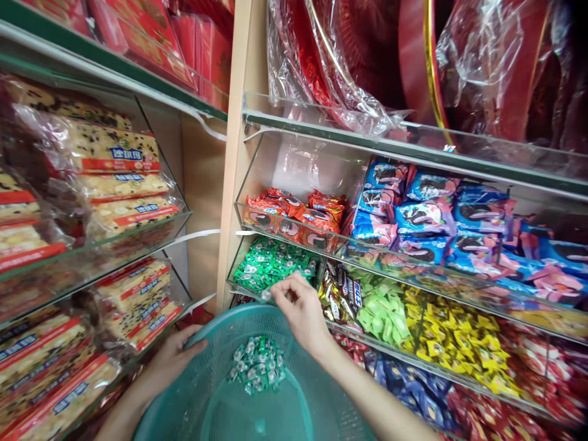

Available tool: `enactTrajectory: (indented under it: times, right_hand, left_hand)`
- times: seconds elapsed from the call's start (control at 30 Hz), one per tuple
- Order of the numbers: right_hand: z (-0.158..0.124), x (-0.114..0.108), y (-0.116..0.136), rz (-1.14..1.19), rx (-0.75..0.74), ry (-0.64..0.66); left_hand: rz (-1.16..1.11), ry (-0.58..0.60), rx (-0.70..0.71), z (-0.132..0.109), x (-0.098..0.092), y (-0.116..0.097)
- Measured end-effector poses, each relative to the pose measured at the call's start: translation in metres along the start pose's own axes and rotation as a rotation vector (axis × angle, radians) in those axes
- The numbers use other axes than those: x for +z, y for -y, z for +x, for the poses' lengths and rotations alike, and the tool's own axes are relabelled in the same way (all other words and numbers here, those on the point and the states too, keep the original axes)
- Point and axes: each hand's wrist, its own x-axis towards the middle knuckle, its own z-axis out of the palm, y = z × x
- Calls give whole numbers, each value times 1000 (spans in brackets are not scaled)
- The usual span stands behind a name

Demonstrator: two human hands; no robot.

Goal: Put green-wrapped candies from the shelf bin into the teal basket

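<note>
Nearest the viewer, one teal plastic basket (193, 392) is steadied at its left rim by the left hand (172, 361), whose grip is closed over the rim. On the basket floor lies a single small heap of green-wrapped candies (257, 364), roughly two dozen pieces; an exact count cannot be made. The basket is otherwise bare, so the moving of candies appears to be at an early stage.

Just beyond the far rim, the right hand (301, 309) reaches to the front edge of the shelf bin of green candies (271, 263). Its fingertips are pinched narrow, seemingly on a piece or two, though what they hold cannot be told for certain. The bin looks well filled.

To the right along the same shelf lie four further piles: brown-and-gold bars (340, 294), light green candies (383, 309), yellow candies (452, 340) and red ones (542, 355). One shelf up hold red biscuit packs (294, 214) and blue biscuit packs (432, 220). At far left, stacked nougat slabs (114, 177) fill three shelves.
</note>
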Motion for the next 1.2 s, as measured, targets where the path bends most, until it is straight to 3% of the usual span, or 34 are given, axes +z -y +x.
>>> enactTrajectory:
  times: [0.13, 0.3, 0.47, 0.63, 0.77, 0.93, 1.2]
  right_hand:
    - [-19, 11, -6, 399, 358, 94]
    - [-43, 17, -40, 509, 557, 195]
    - [-70, 21, -100, 353, 590, 376]
    - [-85, 23, -136, 104, 628, 408]
    - [-91, 32, -139, 14, 631, 453]
    - [-91, 42, -140, -151, 617, 413]
    - [-87, 39, -131, -451, 521, 373]
  left_hand:
    - [29, -20, 0, -2, 2, -6]
    - [52, -12, -14, -2, 2, -6]
    - [55, 15, -26, 1, -2, 2]
    - [58, 12, -22, 3, -5, 6]
    - [59, -3, -12, 3, -3, 4]
    - [52, -8, -27, 2, -2, 3]
    - [63, -23, -29, 1, -2, 3]
